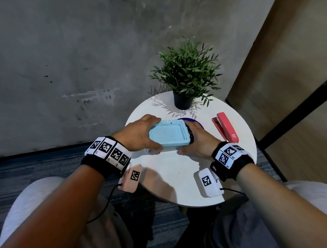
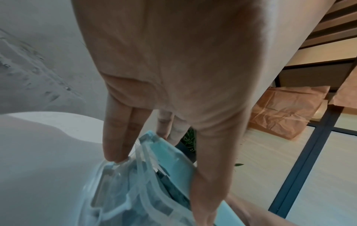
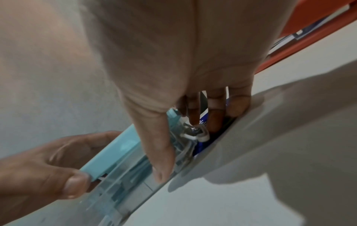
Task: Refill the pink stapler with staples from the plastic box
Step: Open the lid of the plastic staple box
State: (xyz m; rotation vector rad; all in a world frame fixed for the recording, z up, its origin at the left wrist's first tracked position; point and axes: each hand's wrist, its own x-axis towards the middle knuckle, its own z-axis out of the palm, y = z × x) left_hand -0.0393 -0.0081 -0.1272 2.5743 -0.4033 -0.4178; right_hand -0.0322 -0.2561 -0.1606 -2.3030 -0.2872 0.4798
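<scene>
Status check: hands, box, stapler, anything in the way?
Left hand and right hand both grip the plastic box, lid still on. Pink stapler lies open, untouched, right of it. Potted plant behind, clear.

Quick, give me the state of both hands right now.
Left hand: grips the left end of the plastic box.
Right hand: grips the box's right end, fingers at its clear latch.

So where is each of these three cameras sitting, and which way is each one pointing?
Head: worn on the head, looking down at the round table; both forearms, left hand and right hand show.
Left wrist: looks along the left hand's fingers to the plastic box.
Right wrist: looks along the right hand; the pink stapler behind.
All three share the box.
</scene>
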